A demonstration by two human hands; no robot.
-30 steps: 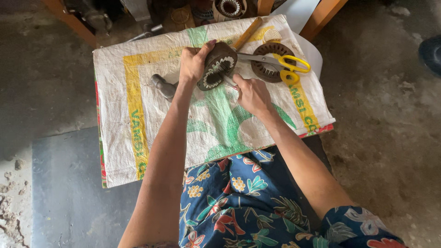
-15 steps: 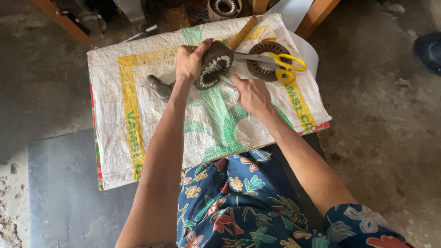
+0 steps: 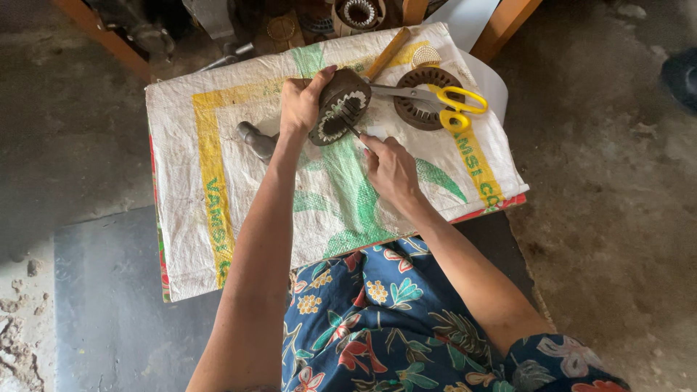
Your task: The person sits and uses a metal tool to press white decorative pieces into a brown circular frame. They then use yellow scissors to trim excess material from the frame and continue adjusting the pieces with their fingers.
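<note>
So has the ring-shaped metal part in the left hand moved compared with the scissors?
No. The ring-shaped part stays just left of the yellow-handled scissors.

A dark, rusty round stator core point(image 3: 340, 106) with pale slot liners around its inner ring stands tilted on edge over the woven sack (opening facing the camera); 1 thin dark tool point(image 3: 353, 131) pokes into its slots.

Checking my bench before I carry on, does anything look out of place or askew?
Nothing looks spilled or broken. The woven sack lies slightly crooked, and the yellow-handled scissors rest across the second stator ring.
</note>
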